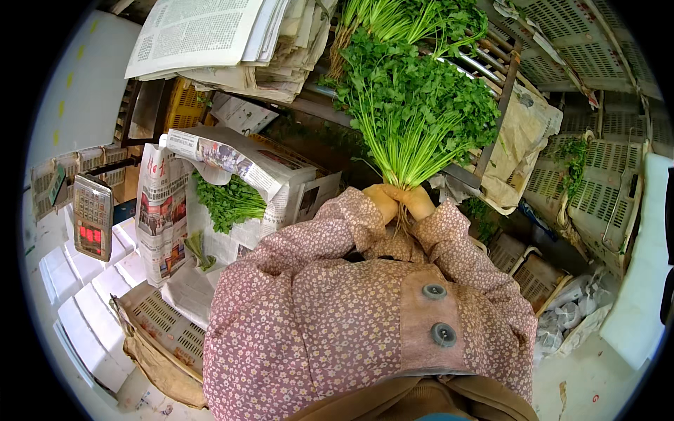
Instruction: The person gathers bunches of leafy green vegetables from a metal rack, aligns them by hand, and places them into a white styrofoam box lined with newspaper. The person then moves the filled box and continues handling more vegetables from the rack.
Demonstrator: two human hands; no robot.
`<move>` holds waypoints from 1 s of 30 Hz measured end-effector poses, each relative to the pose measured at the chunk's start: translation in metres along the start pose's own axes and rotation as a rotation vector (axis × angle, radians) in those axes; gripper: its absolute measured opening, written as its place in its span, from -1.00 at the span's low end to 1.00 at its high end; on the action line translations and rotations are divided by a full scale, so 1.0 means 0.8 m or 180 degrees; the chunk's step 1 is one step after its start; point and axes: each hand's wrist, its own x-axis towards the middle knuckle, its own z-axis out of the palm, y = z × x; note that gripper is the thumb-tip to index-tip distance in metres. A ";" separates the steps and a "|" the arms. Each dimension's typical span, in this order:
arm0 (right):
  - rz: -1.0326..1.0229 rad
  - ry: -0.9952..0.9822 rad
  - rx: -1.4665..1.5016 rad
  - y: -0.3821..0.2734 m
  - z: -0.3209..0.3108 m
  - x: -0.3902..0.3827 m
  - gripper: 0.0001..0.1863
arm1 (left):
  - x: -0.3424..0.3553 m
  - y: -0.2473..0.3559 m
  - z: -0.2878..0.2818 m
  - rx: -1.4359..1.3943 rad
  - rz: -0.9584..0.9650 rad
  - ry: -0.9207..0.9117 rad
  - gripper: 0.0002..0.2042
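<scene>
**Bunch of greens [414, 119] held by the stem base**

My left hand [380, 205] and right hand [419, 203] are both clasped around the lower stems of the bunch, side by side and close in front of my chest. The pale roots [401, 226] hang out below my grip, toward my body. The leafy tops spread away from me, over a slatted rack [507, 81]. More greens [393, 19] lie beyond them, at the upper edge of the view.

To the left of these stands a thick stack of printed paper [203, 35]. Nearer on my left, newspaper [163, 217] lines a container, with a smaller bunch of leaves [228, 203] inside. A device with buttons and a lit red display [93, 217] stands further left; its reading is not recorded. A yellow crate [188, 105] sits behind the newspaper. Perforated crates [590, 175] stand at my right. I wear flowered sleeves [449, 235].
</scene>
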 end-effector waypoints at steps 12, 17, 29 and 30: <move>0.0279 0.0549 0.0069 -0.005 -0.004 -0.003 -0.80 | 0.012 0.019 -0.128 -0.0659 -0.0662 0.0343 -0.44; 0.0356 0.0165 -0.0006 -0.017 -0.015 -0.010 -0.76 | 0.027 0.014 -0.114 -0.1243 -0.0592 0.0417 -0.70; 0.0921 -0.1438 0.1355 -0.033 -0.055 -0.014 -0.33 | 0.024 0.038 -0.083 -0.0709 -0.0552 0.0104 -0.73; 0.1028 -0.1389 0.1360 -0.029 -0.060 -0.014 -0.36 | 0.025 0.034 -0.081 -0.0756 -0.0475 0.0074 -0.75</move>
